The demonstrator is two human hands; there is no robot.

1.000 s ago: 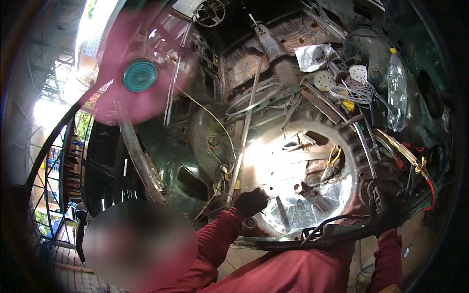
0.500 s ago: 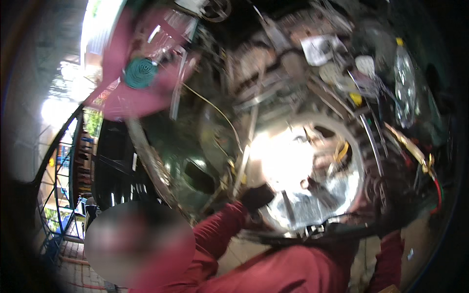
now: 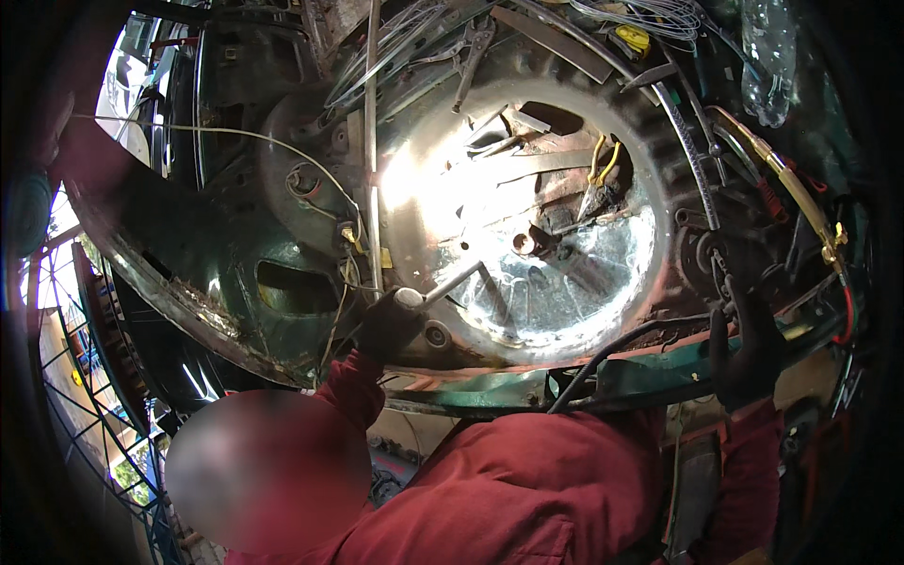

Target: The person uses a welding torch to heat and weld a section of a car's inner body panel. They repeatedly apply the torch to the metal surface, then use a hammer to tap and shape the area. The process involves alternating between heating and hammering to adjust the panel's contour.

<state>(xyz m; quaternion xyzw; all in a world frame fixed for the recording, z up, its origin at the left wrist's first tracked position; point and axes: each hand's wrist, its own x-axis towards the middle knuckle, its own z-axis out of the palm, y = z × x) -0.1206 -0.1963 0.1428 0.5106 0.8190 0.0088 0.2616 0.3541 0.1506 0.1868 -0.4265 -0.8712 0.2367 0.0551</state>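
My left hand [image 3: 388,328], in a dark glove, is closed at the left rim of a round, brightly lit metal well [image 3: 640,301] in a green car body. Out of it points a metal tool [image 3: 452,285] with a round pale end and a slim shaft; its exact kind is unclear. My right hand [image 3: 744,353], also dark-gloved, rests at the body's near right edge, with fingers stretched and thumb apart. Its fingertips lie by a small chain-like metal piece [image 3: 720,268]. A black hose or strip [image 3: 612,348] curves along the edge between both hands.
Yellow-handled pliers [image 3: 603,165] and metal scraps lie in the well. Locking pliers [image 3: 474,61], coiled wire [image 3: 650,14] and a hammer [image 3: 650,77] are beyond it. A torch with brass fittings [image 3: 786,179] and a clear bottle [image 3: 767,66] are right. A long bar [image 3: 374,179] stands left.
The view has shifted, and the well appears higher and farther left. My left hand has moved left from the well's edge, exposing the metal tool. My right hand has come up onto the body's edge.
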